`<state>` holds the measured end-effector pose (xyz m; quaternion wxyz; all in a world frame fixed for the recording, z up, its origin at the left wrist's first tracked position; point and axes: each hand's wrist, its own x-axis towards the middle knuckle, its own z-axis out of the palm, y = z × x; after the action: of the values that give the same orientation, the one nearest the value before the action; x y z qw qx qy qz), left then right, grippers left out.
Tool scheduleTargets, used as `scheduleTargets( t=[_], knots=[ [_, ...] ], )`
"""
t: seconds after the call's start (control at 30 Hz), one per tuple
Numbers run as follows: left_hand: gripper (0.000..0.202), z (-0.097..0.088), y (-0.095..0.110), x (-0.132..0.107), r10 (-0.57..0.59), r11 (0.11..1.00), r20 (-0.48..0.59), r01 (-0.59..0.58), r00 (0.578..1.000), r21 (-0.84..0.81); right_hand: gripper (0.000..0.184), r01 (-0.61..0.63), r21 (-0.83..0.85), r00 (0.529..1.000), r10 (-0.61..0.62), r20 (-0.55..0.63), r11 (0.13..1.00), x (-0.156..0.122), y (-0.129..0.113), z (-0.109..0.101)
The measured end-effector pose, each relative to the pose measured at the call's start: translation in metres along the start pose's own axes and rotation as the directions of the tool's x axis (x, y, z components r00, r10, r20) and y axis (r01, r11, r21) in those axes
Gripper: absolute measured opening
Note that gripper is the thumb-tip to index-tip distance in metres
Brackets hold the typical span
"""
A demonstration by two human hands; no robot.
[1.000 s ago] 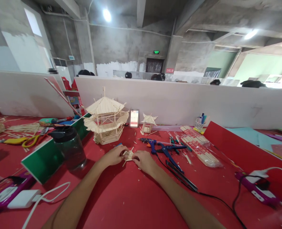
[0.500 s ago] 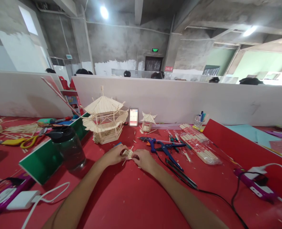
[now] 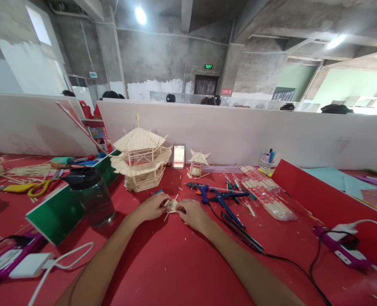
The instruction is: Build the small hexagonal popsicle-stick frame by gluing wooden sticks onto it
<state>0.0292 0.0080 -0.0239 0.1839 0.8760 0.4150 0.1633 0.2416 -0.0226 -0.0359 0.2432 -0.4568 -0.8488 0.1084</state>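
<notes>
Both my hands meet at the middle of the red table [image 3: 182, 263]. My left hand [image 3: 152, 207] and my right hand [image 3: 191, 213] pinch a small piece built of thin wooden sticks [image 3: 172, 206] from either side, low over the tabletop. Fingers of both are curled onto it. Behind them stands a two-tier stick pagoda model [image 3: 140, 158], and a much smaller stick pavilion [image 3: 198, 162] stands to its right.
A blue glue gun [image 3: 203, 190] and blue pliers [image 3: 227, 203] lie right of my hands, with a black cable [image 3: 271, 256] trailing forward. Stick packets [image 3: 267, 196], a dark jar [image 3: 91, 196], a green-edged board [image 3: 61, 212], purple power strips [image 3: 344, 250] and white partitions [image 3: 255, 136] surround the spot.
Almost nothing has changed; my hands stay on the small stick piece, and the view has shifted only slightly.
</notes>
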Motion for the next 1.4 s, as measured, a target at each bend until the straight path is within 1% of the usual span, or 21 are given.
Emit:
scheduleTargets(
  t=[0.1,0.17,0.37,0.47,0.67,0.87,1.07,1.23,1.4],
  knots=[
    [0.034,0.0,0.003,0.0,-0.038,0.999,0.013,0.038,0.999,0.024,0.014,-0.003,0.008,1.0,0.003,-0.007,1.0,0.0,0.001,0.001],
    [0.036,0.001,0.004,0.0,-0.058,0.998,0.012,0.058,0.998,0.028,0.014,-0.01,0.04,1.0,0.011,-0.016,0.999,-0.001,0.002,0.001],
    [0.033,0.002,0.007,0.003,-0.108,0.994,-0.005,0.108,0.994,0.014,0.021,-0.028,0.282,0.999,0.033,-0.012,0.959,-0.004,0.009,-0.005],
    [0.034,0.003,0.006,0.003,-0.113,0.994,-0.009,0.113,0.994,0.004,0.02,-0.043,0.333,0.999,0.046,-0.003,0.942,-0.005,0.011,-0.006],
    [0.034,0.006,0.004,0.004,-0.115,0.993,-0.019,0.115,0.993,0.008,0.021,-0.041,0.323,0.999,0.05,-0.018,0.945,-0.005,0.011,-0.002],
    [0.033,0.008,0.001,0.005,-0.123,0.992,-0.021,0.123,0.992,0.01,0.023,-0.057,0.295,0.998,0.061,-0.004,0.954,-0.003,0.007,0.002],
    [0.032,0.006,0.004,0.003,-0.094,0.996,-0.019,0.094,0.995,0.009,0.021,-0.045,0.218,0.997,0.058,-0.051,0.975,-0.002,0.004,0.005],
    [0.034,0.004,0.006,0.002,-0.09,0.996,-0.009,0.09,0.996,0.007,0.018,-0.08,0.179,0.995,0.09,-0.047,0.98,-0.004,0.001,0.004],
    [0.034,0.004,0.005,0.002,-0.086,0.996,-0.009,0.086,0.996,0.026,0.016,-0.089,0.172,0.995,0.095,-0.026,0.981,-0.003,0.001,0.004]
  ],
)
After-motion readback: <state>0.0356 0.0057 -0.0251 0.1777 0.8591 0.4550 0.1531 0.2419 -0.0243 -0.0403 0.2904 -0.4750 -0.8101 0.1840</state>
